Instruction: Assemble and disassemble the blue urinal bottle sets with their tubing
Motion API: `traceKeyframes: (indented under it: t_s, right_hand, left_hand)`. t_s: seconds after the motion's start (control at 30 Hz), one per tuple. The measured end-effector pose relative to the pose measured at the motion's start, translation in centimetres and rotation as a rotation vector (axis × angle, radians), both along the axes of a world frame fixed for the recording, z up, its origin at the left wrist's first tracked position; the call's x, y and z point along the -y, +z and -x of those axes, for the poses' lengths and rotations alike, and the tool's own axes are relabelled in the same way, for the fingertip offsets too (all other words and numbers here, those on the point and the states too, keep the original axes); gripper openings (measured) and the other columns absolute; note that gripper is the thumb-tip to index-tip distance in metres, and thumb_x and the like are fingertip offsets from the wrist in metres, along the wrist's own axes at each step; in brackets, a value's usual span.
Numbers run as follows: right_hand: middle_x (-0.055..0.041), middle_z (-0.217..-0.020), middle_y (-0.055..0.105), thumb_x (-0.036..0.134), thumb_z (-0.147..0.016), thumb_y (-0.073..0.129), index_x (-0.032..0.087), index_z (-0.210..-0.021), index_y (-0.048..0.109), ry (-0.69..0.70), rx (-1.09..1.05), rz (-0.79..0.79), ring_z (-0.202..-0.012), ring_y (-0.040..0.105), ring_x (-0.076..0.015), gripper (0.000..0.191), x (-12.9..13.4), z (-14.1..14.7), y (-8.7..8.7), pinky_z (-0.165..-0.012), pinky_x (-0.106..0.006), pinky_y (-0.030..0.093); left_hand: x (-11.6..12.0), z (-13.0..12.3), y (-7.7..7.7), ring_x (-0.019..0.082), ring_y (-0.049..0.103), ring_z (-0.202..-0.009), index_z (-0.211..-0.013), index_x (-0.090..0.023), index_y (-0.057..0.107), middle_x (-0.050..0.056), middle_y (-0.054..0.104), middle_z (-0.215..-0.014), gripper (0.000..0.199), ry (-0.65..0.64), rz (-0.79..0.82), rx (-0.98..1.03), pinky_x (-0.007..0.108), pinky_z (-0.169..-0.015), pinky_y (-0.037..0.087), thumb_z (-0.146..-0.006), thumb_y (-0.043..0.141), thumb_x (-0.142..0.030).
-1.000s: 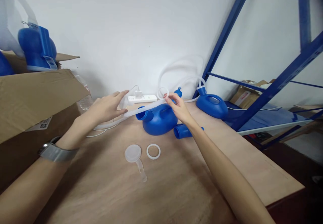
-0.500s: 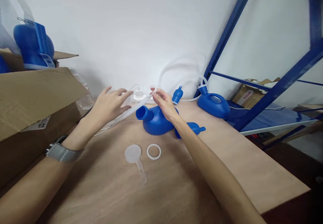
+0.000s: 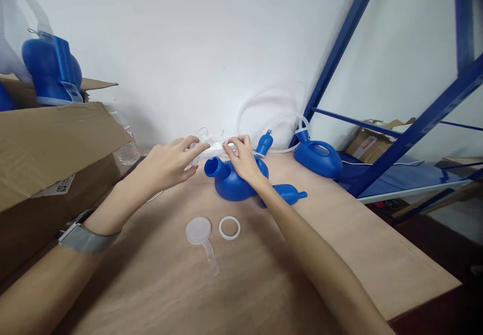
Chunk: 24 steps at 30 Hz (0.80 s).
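My right hand [image 3: 243,159] pinches the end of a clear tube [image 3: 223,136] above a blue bottle [image 3: 236,186] whose open mouth faces left. Left of that mouth, my left hand [image 3: 171,164] has its fingers spread, close to a pale part of the tubing; whether it touches is unclear. Nearer to me on the table lie a translucent cap with a strap [image 3: 198,230] and, just right of it, a white ring [image 3: 229,228]. A smaller blue part with a spout [image 3: 289,193] lies right of the bottle.
An open cardboard box [image 3: 64,149] holding blue bottles stands at the left. Against the wall are a white power strip [image 3: 215,150], a small blue bottle [image 3: 264,143] and a tubed blue bottle [image 3: 319,159]. A blue rack [image 3: 403,149] rises at the right.
My left hand has moved right and slightly down. My right hand has lowered a little, and the long tube that ran between the hands is now mostly out of sight.
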State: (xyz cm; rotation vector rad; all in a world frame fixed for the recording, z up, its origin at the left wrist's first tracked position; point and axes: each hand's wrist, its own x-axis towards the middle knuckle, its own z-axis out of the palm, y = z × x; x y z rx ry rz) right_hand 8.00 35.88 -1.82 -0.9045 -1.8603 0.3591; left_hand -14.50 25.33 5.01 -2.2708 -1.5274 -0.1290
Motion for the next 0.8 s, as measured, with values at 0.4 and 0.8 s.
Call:
traceKeyframes:
  t_s: [0.4, 0.8]
  right_hand:
    - [-0.0027, -0.091, 0.061, 0.049, -0.108, 0.048, 0.026, -0.092, 0.053, 0.121, 0.092, 0.061, -0.094, 0.060, -0.0243, 0.029, 0.4, -5.5, -1.4, -0.101, -0.040, 0.048]
    - [-0.0069, -0.131, 0.066, 0.067, -0.097, 0.070, 0.027, -0.103, 0.076, 0.431, -0.031, 0.124, -0.131, 0.063, -0.0258, 0.042, 3.4, -4.7, 2.1, -0.119, -0.041, 0.046]
  left_hand:
    - [-0.5, 0.8, -0.3, 0.039, 0.072, -0.114, -0.151, -0.029, 0.058, 0.016, 0.055, -0.157, 0.053, 0.106, 0.105, 0.046, 0.045, -0.078, 0.060, -0.098, 0.051, -0.031]
    - [1.2, 0.9, -0.8, 0.040, 0.044, -0.159, -0.127, -0.042, 0.079, 0.005, 0.049, -0.171, 0.039, -0.237, 0.641, 0.176, 0.056, -0.120, 0.047, -0.088, 0.075, -0.037]
